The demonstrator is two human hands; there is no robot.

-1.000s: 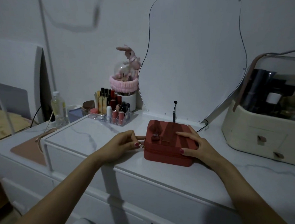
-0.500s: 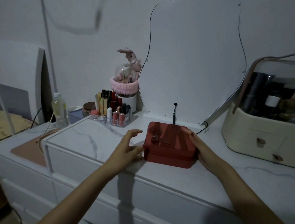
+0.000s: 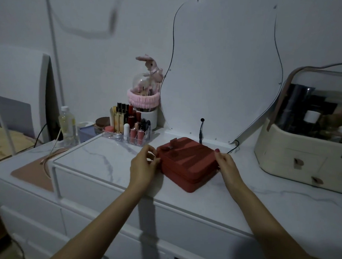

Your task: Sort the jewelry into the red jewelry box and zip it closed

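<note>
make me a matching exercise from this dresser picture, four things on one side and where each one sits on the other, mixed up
Things:
1. red jewelry box
2. plastic bottle
3. pink plush rabbit
4. cream cosmetic case

Places:
A. far right of the dresser top
B. between the left hand and right hand
C. left end, beside the clear lipstick organizer
D. on top of the clear dome, left of the mirror

Pairs: 1-B, 2-C, 3-D, 4-A
</note>
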